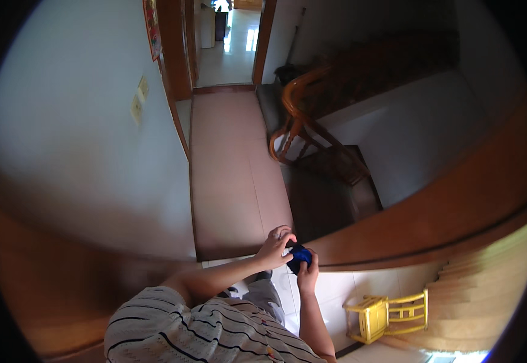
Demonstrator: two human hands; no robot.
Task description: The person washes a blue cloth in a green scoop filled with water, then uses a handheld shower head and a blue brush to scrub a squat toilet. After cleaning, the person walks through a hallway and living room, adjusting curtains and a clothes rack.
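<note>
A small, shiny dark-blue thing (300, 258), roundish in outline, is between my two hands in front of my body; its exact kind is too small to make out. Wrapped around its right and lower side, my right hand (307, 274) grips it. At its left is my left hand (273, 250), with fingers curved and apart from the thumb. The left thumb tip is at the blue thing's edge, and the fingers arch above it.
Brown door panels (408, 221) flank me in a doorway. Ahead runs a pinkish tiled passage (224, 163) to another doorway. A wooden stair railing (299, 115) stands right of it, beside dark steps. Behind, at lower right, are a yellow chair (374, 319) and a tan curtain (472, 296).
</note>
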